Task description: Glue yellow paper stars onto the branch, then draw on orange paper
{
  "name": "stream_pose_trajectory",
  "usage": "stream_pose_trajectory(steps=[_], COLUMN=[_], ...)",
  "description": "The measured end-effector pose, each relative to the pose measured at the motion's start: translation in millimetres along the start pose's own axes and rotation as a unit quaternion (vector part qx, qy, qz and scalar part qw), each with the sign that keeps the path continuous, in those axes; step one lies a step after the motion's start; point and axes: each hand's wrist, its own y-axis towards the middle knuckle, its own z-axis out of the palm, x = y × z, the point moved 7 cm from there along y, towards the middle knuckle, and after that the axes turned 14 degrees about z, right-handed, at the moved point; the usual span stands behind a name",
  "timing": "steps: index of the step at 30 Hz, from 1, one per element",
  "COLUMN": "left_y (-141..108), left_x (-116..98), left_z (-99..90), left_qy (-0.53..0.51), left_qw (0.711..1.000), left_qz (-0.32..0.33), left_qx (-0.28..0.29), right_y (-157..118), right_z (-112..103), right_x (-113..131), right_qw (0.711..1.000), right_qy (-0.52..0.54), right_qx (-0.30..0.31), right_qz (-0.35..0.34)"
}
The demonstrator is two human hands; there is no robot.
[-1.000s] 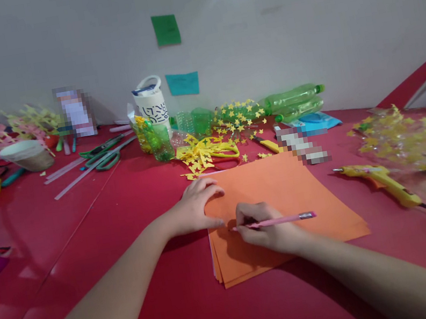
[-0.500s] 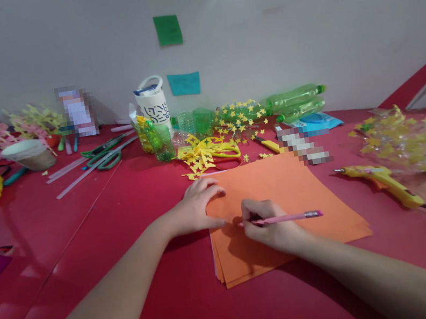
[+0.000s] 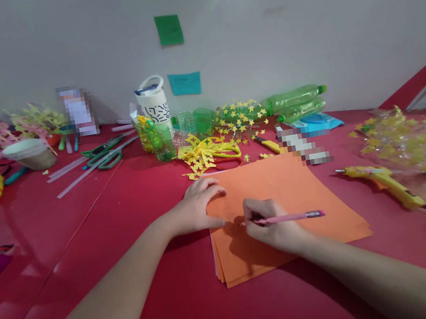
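Note:
A stack of orange paper (image 3: 278, 186) lies on the red table in front of me. My left hand (image 3: 200, 203) rests on its left edge, fingers apart and thumb stretched over the top sheet. In my right hand (image 3: 271, 226) is a pink pencil (image 3: 292, 217), pinched between the fingers. The pencil's eraser end points right, and its tip is at the sheet a little right of my left thumb. Any mark under the tip is too faint to make out.
Behind the paper lie yellow star-punched scraps (image 3: 200, 156), a yellow cutter knife (image 3: 270, 144) and green plastic bottles (image 3: 292, 97). A yellow glue gun (image 3: 380, 180) is at the right, with its cord trailing. Scissors (image 3: 104, 158) and a white tumbler (image 3: 154, 106) stand farther left.
My right hand and the pencil have shifted very slightly to the right over the orange paper. My left hand keeps its place.

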Motion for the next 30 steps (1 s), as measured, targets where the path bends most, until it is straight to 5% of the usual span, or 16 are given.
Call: stream_pose_trajectory(steps=[24,30], left_y=[0.4,0.1], left_x=[-0.5,-0.3], left_z=[0.7,-0.1], left_qy=[0.002,0.000], left_qw=[1.000,1.000], left_qz=[-0.017,-0.004], left_qx=[0.014,-0.002], right_y=[-7.8,4.4], right_z=[9.9,1.8], right_x=[10.1,-9.0], right_qw=[0.995,0.984], right_qy=[0.013,0.160], right_qx=[0.077,0.068], right_qz=[-0.064,0.044])
